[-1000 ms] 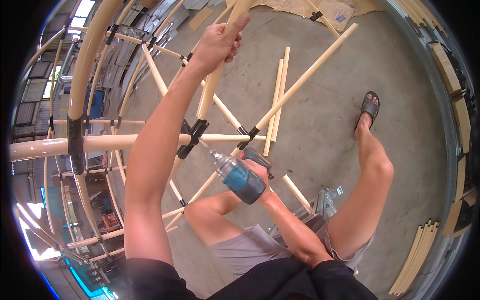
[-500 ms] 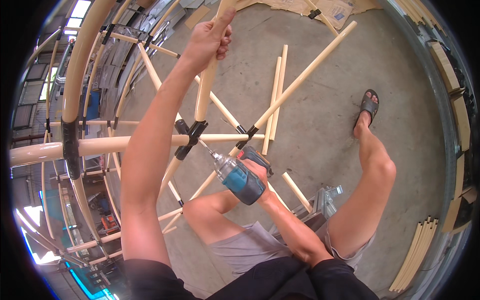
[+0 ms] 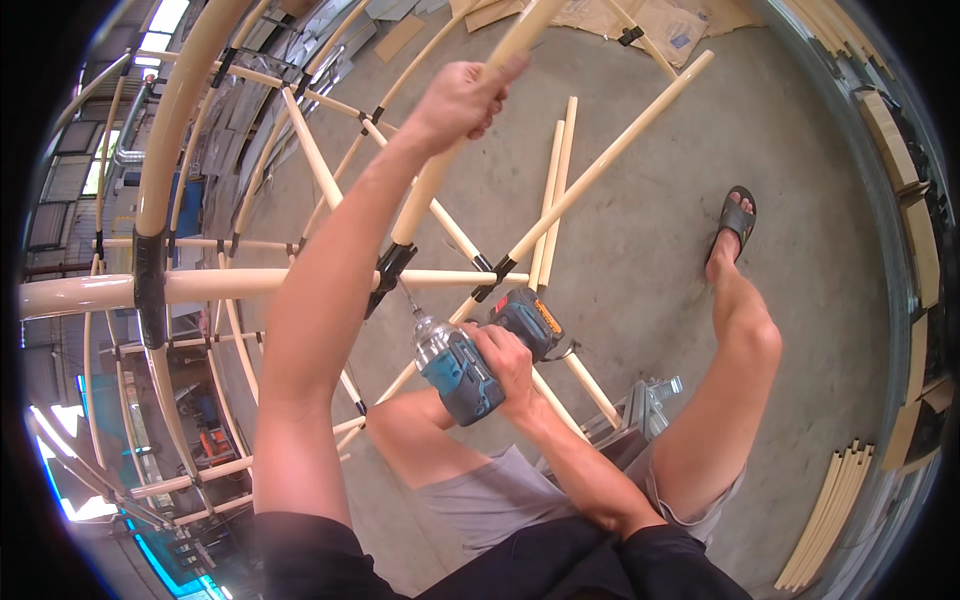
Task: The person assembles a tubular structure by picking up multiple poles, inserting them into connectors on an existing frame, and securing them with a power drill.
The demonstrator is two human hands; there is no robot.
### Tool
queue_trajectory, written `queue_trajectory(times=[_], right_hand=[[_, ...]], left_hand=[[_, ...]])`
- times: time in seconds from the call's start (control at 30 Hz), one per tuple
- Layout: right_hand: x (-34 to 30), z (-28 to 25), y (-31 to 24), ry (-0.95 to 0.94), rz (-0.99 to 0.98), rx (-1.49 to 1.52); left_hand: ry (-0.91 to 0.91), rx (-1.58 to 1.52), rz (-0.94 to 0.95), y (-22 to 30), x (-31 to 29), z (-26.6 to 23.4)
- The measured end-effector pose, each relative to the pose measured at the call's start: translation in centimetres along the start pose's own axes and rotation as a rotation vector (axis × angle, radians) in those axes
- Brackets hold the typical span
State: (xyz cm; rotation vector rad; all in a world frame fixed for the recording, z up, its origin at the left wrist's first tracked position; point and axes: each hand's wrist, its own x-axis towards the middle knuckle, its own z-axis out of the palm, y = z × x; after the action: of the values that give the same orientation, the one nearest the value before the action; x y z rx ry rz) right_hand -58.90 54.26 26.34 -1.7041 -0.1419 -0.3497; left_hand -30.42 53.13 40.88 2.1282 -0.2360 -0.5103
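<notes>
My left hand (image 3: 466, 102) is wrapped round a cream-coloured pipe (image 3: 427, 192) that slants up and to the right. The lower end of this pipe sits at a black clamp joint (image 3: 392, 272), beside a horizontal cream pipe (image 3: 235, 285). In my right hand (image 3: 507, 368) is a teal and black cordless impact driver (image 3: 455, 372), held by its grip, with the battery toward the right. Its thin bit points up and left at the joint's lower edge; whether the tip touches cannot be made out. My left forearm hides part of the horizontal pipe.
A framework of cream pipes with black joints (image 3: 150, 290) fills the left side. Two loose pipes (image 3: 556, 190) lie on the concrete floor (image 3: 640, 290). A pipe bundle (image 3: 828, 512) rests at lower right, flattened cardboard (image 3: 690, 25) at the far edge. My sandalled foot (image 3: 736, 222) stands right.
My left hand has swung right with the upright pipe, which leans further over. The driver has turned and shifted slightly down and right, and its battery shows more.
</notes>
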Motion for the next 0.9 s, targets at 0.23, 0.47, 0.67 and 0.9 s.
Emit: queue_trajectory(times=[0.23, 0.47, 0.67, 0.9], right_hand=[[-0.1, 0.2, 0.2, 0.013, 0.013, 0.051], [-0.1, -0.1, 0.3, 0.0, 0.014, 0.055], [-0.2, 0.5, 1.0, 0.014, 0.02, 0.062], [0.1, 0.0, 0.3, 0.006, 0.037, 0.031]], left_hand=[[-0.019, 0.286, 0.073, -0.9, -0.1, 2.9], [-0.048, 0.351, 0.106, -0.7, -0.4, 4.5], [-0.02, 0.249, 0.047, -0.4, -0.8, 3.4], [-0.111, 0.184, -0.19, -2.4, -0.1, 1.2]])
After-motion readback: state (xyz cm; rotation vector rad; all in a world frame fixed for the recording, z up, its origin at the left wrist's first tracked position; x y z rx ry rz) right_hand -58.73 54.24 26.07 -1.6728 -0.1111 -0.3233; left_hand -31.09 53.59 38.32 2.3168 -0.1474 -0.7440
